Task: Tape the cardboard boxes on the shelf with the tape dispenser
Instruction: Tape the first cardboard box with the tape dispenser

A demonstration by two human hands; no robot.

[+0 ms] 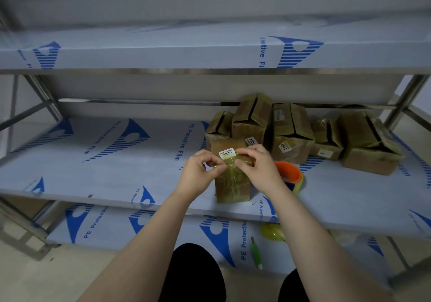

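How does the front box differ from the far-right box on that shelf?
The front box stands at the shelf edge, the left hand and right hand pinching tape on it; the far-right box sits further back, untouched. The front box is narrower, with a barcode label on top; the far-right box is wider, with a dark gap between its top flaps. Both are brown cardboard bearing yellowish tape.

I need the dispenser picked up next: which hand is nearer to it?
Right. The right hand pinches tape on the box, with the dispenser just to its right; the left hand is on the box's far side.
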